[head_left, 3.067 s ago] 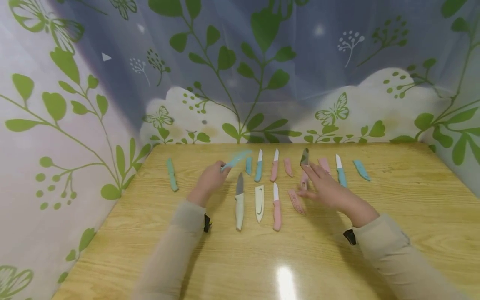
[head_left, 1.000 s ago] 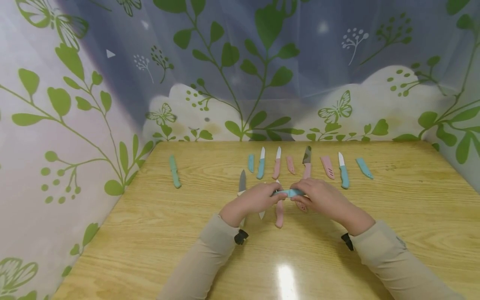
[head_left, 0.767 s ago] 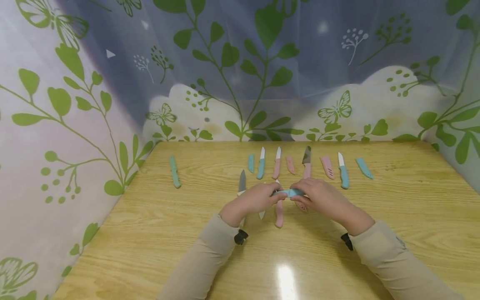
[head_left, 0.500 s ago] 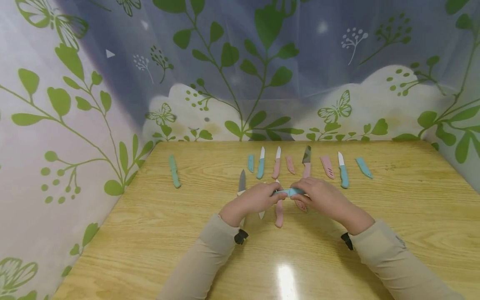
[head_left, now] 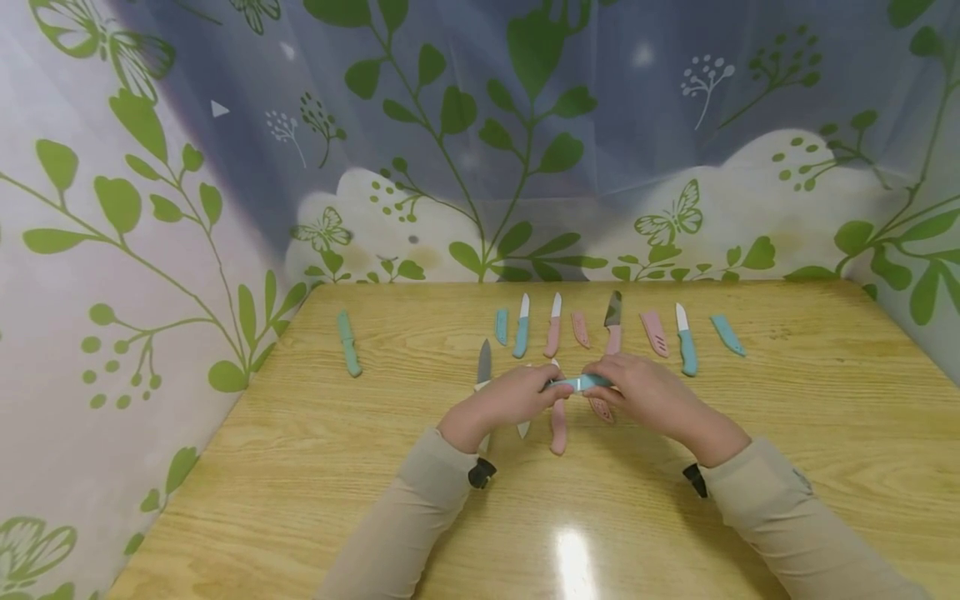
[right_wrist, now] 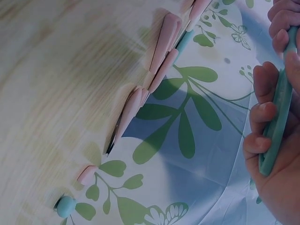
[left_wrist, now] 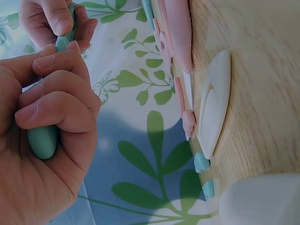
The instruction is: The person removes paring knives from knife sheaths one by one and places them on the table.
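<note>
In front of me, a little above the table, both hands hold a light blue knife (head_left: 579,384) level between them, its blade covered by a blue sheath (right_wrist: 277,126). My left hand (head_left: 506,400) curls its fingers round the handle, whose rounded butt (left_wrist: 43,142) shows below the fingers in the left wrist view. My right hand (head_left: 652,402) grips the sheath, fingers along one side in the right wrist view. Beneath the hands lie a pink knife (head_left: 558,429), a pink sheath (head_left: 602,410), a cream knife (head_left: 484,362) and a cream sheath (left_wrist: 215,105), partly hidden in the head view.
Along the back lie a blue sheath (head_left: 502,327), blue knife (head_left: 521,329), pink knife (head_left: 553,329), pink sheath (head_left: 581,330), dark-bladed pink knife (head_left: 613,317), wider pink sheath (head_left: 654,333), blue knife (head_left: 687,346) and blue sheath (head_left: 727,335). A green knife (head_left: 348,343) lies far left.
Earlier my left hand carried the blue knife alone at the left, while my right hand was over the dark-bladed pink knife. Both came together on the blue knife; lately they have barely moved.
</note>
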A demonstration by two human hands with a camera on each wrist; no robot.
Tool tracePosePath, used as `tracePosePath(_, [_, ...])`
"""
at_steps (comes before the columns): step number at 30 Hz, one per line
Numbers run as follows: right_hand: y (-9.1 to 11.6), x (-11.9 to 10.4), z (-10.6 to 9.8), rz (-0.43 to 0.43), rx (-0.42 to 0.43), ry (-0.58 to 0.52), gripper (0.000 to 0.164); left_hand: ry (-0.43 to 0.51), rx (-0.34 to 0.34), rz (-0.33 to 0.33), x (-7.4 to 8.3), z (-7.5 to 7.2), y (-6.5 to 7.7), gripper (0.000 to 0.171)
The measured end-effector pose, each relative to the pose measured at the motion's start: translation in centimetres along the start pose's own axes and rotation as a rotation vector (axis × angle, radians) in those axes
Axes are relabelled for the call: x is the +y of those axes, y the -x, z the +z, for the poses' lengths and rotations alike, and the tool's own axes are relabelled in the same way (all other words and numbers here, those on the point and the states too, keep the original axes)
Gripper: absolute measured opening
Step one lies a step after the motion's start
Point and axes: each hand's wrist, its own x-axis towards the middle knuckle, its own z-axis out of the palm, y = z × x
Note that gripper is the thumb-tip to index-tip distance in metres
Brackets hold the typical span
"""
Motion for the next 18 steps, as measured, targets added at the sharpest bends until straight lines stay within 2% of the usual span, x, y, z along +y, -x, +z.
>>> tracePosePath(18, [0.14,0.17,-0.18,0.016,-0.035,-0.01,0.019,0.014,-0.009,-0.006,-0.15,-0.1,-0.09,0.036])
